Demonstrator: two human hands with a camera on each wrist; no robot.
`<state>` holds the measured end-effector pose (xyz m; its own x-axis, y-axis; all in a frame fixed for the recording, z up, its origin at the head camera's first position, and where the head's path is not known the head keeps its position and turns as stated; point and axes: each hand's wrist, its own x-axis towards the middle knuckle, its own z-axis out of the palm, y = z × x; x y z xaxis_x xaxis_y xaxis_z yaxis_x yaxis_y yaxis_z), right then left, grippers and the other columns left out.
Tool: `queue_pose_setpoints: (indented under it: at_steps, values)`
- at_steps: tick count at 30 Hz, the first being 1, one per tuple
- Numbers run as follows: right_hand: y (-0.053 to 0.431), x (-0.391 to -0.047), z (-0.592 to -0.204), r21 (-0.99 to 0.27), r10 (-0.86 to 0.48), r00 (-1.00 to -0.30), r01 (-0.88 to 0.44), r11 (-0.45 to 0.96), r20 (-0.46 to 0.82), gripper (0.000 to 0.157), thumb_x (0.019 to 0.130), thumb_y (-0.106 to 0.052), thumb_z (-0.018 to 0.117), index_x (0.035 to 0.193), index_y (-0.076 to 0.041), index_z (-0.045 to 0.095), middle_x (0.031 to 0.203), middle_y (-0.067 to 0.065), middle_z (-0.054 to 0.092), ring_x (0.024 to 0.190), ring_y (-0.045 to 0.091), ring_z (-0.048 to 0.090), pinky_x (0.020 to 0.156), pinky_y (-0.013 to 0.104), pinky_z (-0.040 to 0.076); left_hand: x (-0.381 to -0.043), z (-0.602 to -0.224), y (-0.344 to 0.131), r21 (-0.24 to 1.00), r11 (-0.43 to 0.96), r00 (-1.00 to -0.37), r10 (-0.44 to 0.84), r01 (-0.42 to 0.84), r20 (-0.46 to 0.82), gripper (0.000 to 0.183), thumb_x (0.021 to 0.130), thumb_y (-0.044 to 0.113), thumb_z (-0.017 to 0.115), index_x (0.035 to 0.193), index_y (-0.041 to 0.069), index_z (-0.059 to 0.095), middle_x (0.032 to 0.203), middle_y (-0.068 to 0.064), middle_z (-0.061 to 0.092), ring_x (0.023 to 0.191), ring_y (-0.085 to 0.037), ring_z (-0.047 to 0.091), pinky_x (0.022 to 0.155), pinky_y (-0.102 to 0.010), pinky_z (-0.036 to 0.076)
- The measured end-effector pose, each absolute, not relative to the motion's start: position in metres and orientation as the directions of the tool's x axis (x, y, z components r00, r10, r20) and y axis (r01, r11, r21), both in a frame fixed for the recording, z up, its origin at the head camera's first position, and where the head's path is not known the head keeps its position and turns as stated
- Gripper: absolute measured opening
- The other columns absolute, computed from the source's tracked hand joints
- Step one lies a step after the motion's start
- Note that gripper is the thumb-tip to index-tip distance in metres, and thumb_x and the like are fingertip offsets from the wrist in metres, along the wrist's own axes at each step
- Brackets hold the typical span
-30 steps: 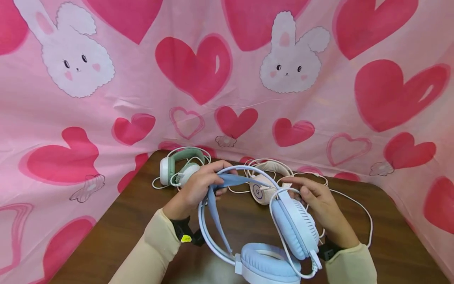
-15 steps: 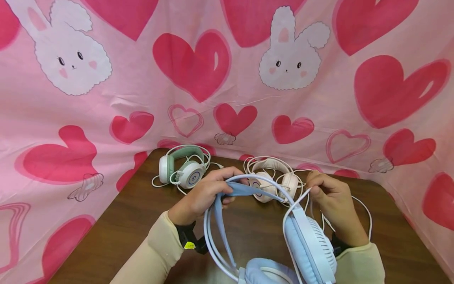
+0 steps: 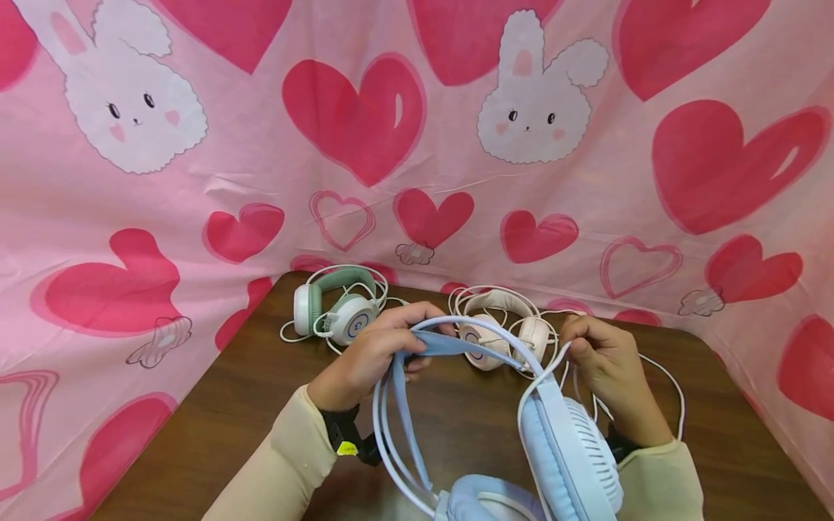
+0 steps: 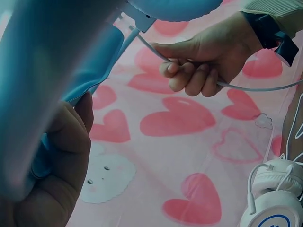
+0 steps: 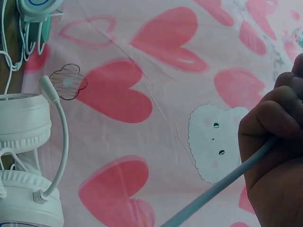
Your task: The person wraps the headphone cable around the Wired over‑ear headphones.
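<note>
My left hand (image 3: 378, 354) grips the top of a light blue and white headset (image 3: 580, 449), its fingers around the headband and padded strap. The headset hangs tilted over the table, with its lower ear cup partly cut off by the head view's bottom edge. Between thumb and curled fingers, my right hand (image 3: 606, 369) pinches the headset's thin white cable (image 3: 552, 364). In the left wrist view that cable (image 4: 151, 48) runs from the ear cup into the right fist and out the other side. The right wrist view shows the cable (image 5: 213, 189) entering the curled fingers.
A green and white headset (image 3: 352, 322) lies at the table's back left. Behind the held headset is a cream headset (image 3: 478, 341) with coiled cable, beyond my hands. The brown wooden table (image 3: 215, 434) ends at a pink heart-and-bunny cloth (image 3: 456, 166).
The right hand has moved right and now pinches the cable, drawing it up from the ear cup. The held headset has shifted slightly right and down with my left hand. Little differs in the last half second.
</note>
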<state>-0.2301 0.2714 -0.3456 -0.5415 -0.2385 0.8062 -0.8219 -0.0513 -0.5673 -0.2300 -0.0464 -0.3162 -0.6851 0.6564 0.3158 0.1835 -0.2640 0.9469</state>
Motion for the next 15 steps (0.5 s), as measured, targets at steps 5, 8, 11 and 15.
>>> queue_pose_setpoints:
  at_steps: [5, 8, 11, 15]
  values:
    - [0.269, -0.228, -0.346, -0.61, -0.221, -0.605, -0.791, 0.053, 0.765, 0.03, 0.092, -0.022, 0.064, 0.081, 0.005, 0.06, 0.073, 0.004, 0.054, 0.064, 0.012, 0.047, 0.051, 0.024, 0.036, -0.232, -0.317, -0.047, 0.942, -0.287, -0.701, 0.636, 0.173, 0.323, 0.031, 0.087, -0.003, 0.034, 0.11, -0.005, 0.055, 0.069, -0.014, 0.044, 0.054, -0.021, 0.04, 0.048, -0.029, 0.039]
    - [0.266, -0.226, -0.347, -0.666, -0.212, -0.676, -0.735, 0.126, 0.706, 0.023, 0.092, -0.018, 0.064, 0.083, 0.003, 0.061, 0.076, 0.002, 0.057, 0.061, 0.01, 0.051, 0.049, 0.023, 0.039, -0.234, -0.318, -0.047, 0.934, -0.323, -0.727, 0.604, 0.15, 0.326, 0.031, 0.086, -0.003, 0.033, 0.108, -0.005, 0.055, 0.07, -0.012, 0.044, 0.053, -0.02, 0.038, 0.047, -0.028, 0.038]
    - [0.266, -0.23, -0.349, -0.676, -0.236, -0.69, -0.722, 0.151, 0.684, 0.014, 0.093, -0.01, 0.062, 0.088, 0.003, 0.062, 0.078, 0.002, 0.059, 0.065, 0.01, 0.054, 0.053, 0.021, 0.043, -0.236, -0.319, -0.048, 0.916, -0.388, -0.759, 0.566, 0.099, 0.321, 0.032, 0.085, -0.004, 0.031, 0.109, -0.004, 0.052, 0.071, -0.011, 0.043, 0.052, -0.018, 0.036, 0.046, -0.027, 0.036]
    - [0.264, -0.236, -0.348, -0.667, -0.247, -0.675, -0.734, 0.128, 0.695, 0.014, 0.095, 0.004, 0.054, 0.088, -0.002, 0.065, 0.083, -0.004, 0.061, 0.076, 0.005, 0.054, 0.063, 0.015, 0.043, -0.237, -0.319, -0.047, 0.874, -0.485, -0.804, 0.508, 0.029, 0.309, 0.033, 0.084, -0.004, 0.029, 0.111, -0.002, 0.049, 0.074, -0.01, 0.04, 0.052, -0.015, 0.035, 0.046, -0.024, 0.034]
